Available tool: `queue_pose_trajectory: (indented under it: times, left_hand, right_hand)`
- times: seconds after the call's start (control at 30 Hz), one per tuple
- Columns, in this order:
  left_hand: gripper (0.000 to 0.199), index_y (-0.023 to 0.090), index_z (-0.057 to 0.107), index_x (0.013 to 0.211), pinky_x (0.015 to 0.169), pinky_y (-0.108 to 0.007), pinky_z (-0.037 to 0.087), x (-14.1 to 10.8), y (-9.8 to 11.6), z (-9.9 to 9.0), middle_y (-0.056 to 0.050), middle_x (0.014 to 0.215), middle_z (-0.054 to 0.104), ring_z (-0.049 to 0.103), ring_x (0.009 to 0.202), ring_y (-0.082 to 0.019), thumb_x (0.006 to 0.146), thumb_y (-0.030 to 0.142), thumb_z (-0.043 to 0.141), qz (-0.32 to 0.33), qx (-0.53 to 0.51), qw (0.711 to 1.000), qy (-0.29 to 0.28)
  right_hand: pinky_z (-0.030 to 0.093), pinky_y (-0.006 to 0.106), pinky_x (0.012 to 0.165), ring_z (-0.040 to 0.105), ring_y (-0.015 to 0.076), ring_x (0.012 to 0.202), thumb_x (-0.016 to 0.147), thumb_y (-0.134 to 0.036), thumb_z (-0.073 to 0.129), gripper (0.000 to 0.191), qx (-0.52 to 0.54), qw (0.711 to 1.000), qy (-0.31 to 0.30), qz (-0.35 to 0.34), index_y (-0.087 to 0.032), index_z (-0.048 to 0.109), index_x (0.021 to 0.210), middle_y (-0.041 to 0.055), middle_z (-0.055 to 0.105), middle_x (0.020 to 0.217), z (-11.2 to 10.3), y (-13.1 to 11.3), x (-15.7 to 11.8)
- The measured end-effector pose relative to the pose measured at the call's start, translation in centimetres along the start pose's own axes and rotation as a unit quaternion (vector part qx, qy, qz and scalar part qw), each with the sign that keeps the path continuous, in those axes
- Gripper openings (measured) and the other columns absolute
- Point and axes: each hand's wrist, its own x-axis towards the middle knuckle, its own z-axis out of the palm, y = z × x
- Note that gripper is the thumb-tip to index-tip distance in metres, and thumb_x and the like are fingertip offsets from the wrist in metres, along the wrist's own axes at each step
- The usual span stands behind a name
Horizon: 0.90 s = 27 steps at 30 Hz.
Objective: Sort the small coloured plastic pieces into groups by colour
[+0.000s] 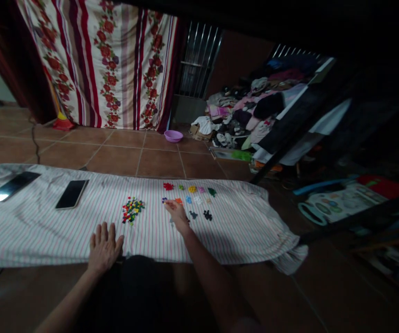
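Observation:
My left hand lies flat on the striped cloth, fingers spread, just below a mixed heap of small coloured pieces. Over the sorted piles, my right hand has its fingers pinched together beside a small dark blue pile; whatever is between the fingertips is too small to make out. Behind it sit red, green, yellow, pink and dark green piles. Orange, light blue and white pieces lie to its right, with grey and black ones nearer.
Two phones, one dark and one reflecting light, lie at the cloth's left. Beyond are a tiled floor, a purple basin, a floral curtain and a heap of clothes. A dark slanted post stands behind the cloth's right end.

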Motion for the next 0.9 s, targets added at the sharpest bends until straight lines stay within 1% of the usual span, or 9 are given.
queue_pose_trajectory:
  times: [0.07,0.13,0.2,0.27,0.37,0.53,0.63,0.73,0.9]
  left_hand:
    - [0.076,0.005,0.041,0.140,0.109,-0.055,0.024,0.0,-0.9,0.6,-0.026,0.149,0.031,0.024,0.142,-0.037,0.085,0.055,0.025,0.042,0.000,0.999,0.009]
    - [0.081,0.005,0.041,0.140,0.109,-0.056,0.026,0.0,-1.7,1.1,-0.026,0.149,0.032,0.024,0.142,-0.038,0.084,0.061,0.024,0.065,-0.002,0.998,0.005]
    - [0.085,0.008,0.044,0.139,0.108,-0.056,0.026,0.0,-2.4,1.4,-0.026,0.148,0.033,0.024,0.142,-0.038,0.082,0.068,0.025,0.087,-0.003,0.996,-0.003]
    - [0.091,0.008,0.045,0.138,0.108,-0.055,0.027,0.1,-2.7,1.6,-0.026,0.148,0.033,0.023,0.142,-0.038,0.079,0.074,0.026,0.104,-0.003,0.995,-0.001]
    - [0.100,0.006,0.045,0.138,0.109,-0.055,0.026,0.0,-2.8,1.8,-0.027,0.148,0.033,0.023,0.142,-0.039,0.074,0.080,0.026,0.104,0.003,0.995,0.007]
    - [0.104,0.006,0.043,0.139,0.111,-0.055,0.022,-0.1,-2.4,2.0,-0.026,0.148,0.034,0.024,0.142,-0.038,0.073,0.082,0.021,0.090,0.010,0.996,0.024]
    - [0.103,0.007,0.044,0.138,0.111,-0.055,0.022,-0.2,-2.3,2.0,-0.025,0.148,0.035,0.023,0.142,-0.037,0.073,0.083,0.019,0.095,0.011,0.995,0.029]
    - [0.103,0.007,0.046,0.138,0.111,-0.054,0.023,-0.2,-2.3,1.9,-0.024,0.148,0.036,0.024,0.142,-0.036,0.074,0.083,0.017,0.096,0.011,0.995,0.039]
    - [0.101,0.009,0.047,0.137,0.110,-0.055,0.023,-0.2,-2.5,2.1,-0.024,0.147,0.037,0.026,0.141,-0.037,0.074,0.083,0.018,0.104,0.008,0.994,0.043]
  right_hand:
    - [0.053,0.033,0.076,0.065,0.0188,0.080,0.074,-0.044,0.064,0.027,-0.019,0.999,0.039,-0.005,-0.020,0.067,0.086,0.0049,0.070,0.083,-2.5,0.0,1.1]
    - [0.052,0.032,0.074,0.065,0.0183,0.078,0.075,-0.045,0.062,0.030,-0.040,0.997,0.069,-0.007,-0.019,0.067,0.088,0.0049,0.070,0.082,-5.0,0.2,2.2]
    - [0.052,0.032,0.074,0.065,0.0180,0.078,0.074,-0.046,0.061,0.032,-0.061,0.994,0.087,-0.015,-0.018,0.067,0.089,0.0055,0.070,0.084,-7.3,0.5,3.2]
    - [0.052,0.032,0.074,0.065,0.0183,0.079,0.073,-0.047,0.061,0.033,-0.080,0.991,0.109,-0.020,-0.018,0.068,0.088,0.0065,0.070,0.085,-9.2,0.9,4.2]
    - [0.052,0.032,0.072,0.065,0.0186,0.076,0.070,-0.045,0.062,0.033,-0.103,0.984,0.144,-0.010,-0.017,0.067,0.086,0.0069,0.070,0.082,-11.3,1.6,5.6]
    - [0.052,0.031,0.073,0.065,0.0173,0.074,0.067,-0.035,0.061,0.022,-0.137,0.977,0.162,0.005,-0.018,0.064,0.082,0.0041,0.069,0.078,-13.1,2.4,7.6]
    - [0.052,0.031,0.074,0.065,0.0171,0.073,0.068,-0.030,0.057,0.017,-0.188,0.968,0.166,0.010,-0.019,0.063,0.080,0.0034,0.069,0.077,-13.8,2.5,8.5]
    - [0.051,0.030,0.073,0.066,0.0172,0.073,0.070,-0.026,0.055,0.016,-0.263,0.950,0.171,0.014,-0.019,0.064,0.080,0.0032,0.070,0.078,-14.2,2.5,9.4]
    - [0.048,0.027,0.071,0.065,0.0160,0.074,0.075,-0.022,0.054,0.013,-0.379,0.911,0.159,-0.012,-0.021,0.065,0.083,0.0017,0.070,0.079,-13.9,2.3,11.0]
